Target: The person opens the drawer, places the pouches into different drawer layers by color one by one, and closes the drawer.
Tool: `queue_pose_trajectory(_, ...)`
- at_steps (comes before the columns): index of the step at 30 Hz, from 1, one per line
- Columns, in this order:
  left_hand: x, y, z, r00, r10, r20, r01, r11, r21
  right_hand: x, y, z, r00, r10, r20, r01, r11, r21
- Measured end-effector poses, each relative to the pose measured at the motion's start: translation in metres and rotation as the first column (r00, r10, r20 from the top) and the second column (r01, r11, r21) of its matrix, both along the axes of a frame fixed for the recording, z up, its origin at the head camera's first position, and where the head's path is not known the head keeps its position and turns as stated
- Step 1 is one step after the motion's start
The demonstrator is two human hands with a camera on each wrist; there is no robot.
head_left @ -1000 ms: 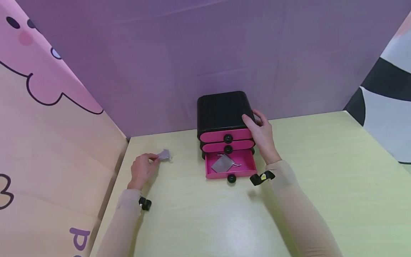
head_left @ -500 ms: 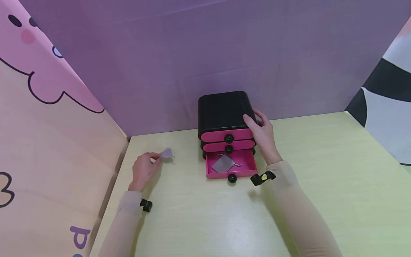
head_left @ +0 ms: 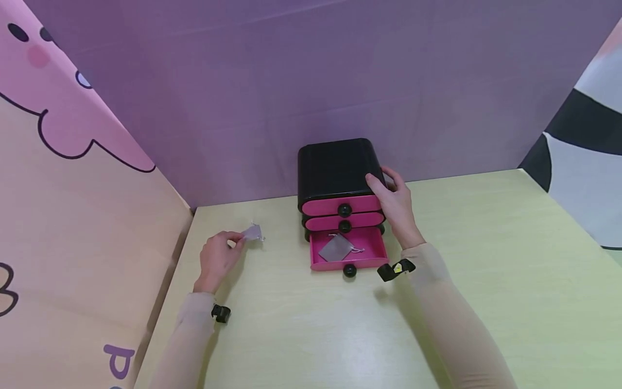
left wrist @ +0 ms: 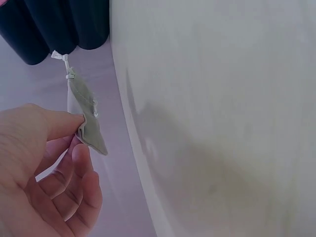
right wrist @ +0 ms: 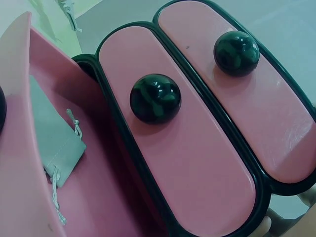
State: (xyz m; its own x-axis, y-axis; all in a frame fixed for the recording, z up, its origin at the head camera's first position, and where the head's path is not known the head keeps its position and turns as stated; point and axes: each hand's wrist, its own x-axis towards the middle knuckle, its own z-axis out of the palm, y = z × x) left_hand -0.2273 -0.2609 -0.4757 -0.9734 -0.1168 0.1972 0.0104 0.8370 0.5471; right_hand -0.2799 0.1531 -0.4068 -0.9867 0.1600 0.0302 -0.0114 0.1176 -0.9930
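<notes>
A small grey drawstring pouch point(head_left: 252, 233) is pinched between the thumb and fingers of my left hand point(head_left: 220, 258), left of the drawer unit. In the left wrist view the pouch point(left wrist: 86, 111) hangs tilted, its white cord knotted at the top. My right hand point(head_left: 396, 208) grips the right side of the black mini drawer unit point(head_left: 340, 167), thumb on its top edge; its fingers are partly hidden behind the side. The pink bottom drawer point(head_left: 374, 246) is pulled out. Inside lies a second grey drawstring pouch point(head_left: 336, 248), its cords loose on the drawer floor.
Two upper pink drawers point(right wrist: 163, 138) with round black knobs point(right wrist: 155, 98) are closed. A pale wood-look table point(head_left: 311, 324) lies beneath everything. Behind the unit rises a purple backdrop point(head_left: 272, 97), and a printed panel point(head_left: 87, 216) borders the left side.
My left hand has shifted slightly to the right with the pouch between its fingertips. The right hand keeps its hold on the drawer unit.
</notes>
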Motion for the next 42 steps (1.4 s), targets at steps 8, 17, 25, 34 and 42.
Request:
queue_pose_trajectory(8,0.004,0.006,0.004,1.000,-0.006,-0.030,0.006,1.000,-0.001,0.000,0.000,0.000,1.000,0.000,0.000,0.000,1.000,-0.005)
queue_pose_trajectory(17,0.010,0.010,0.007,0.999,-0.018,-0.041,0.019,1.000,0.014,-0.001,0.001,-0.001,1.000,0.001,0.001,-0.001,1.000,-0.001)
queue_pose_trajectory(25,0.016,0.015,0.010,0.998,-0.035,-0.059,0.035,0.999,0.000,-0.001,0.001,-0.002,1.000,0.008,0.007,-0.008,1.000,-0.005)
queue_pose_trajectory(34,0.023,0.020,0.016,0.997,-0.039,-0.059,0.040,0.999,0.018,-0.002,0.001,-0.003,1.000,0.005,0.007,-0.005,1.000,0.003)
queue_pose_trajectory(42,0.029,0.024,0.019,0.995,-0.044,-0.086,0.046,0.999,0.014,-0.002,0.001,-0.003,1.000,0.003,0.010,-0.003,1.000,-0.004)
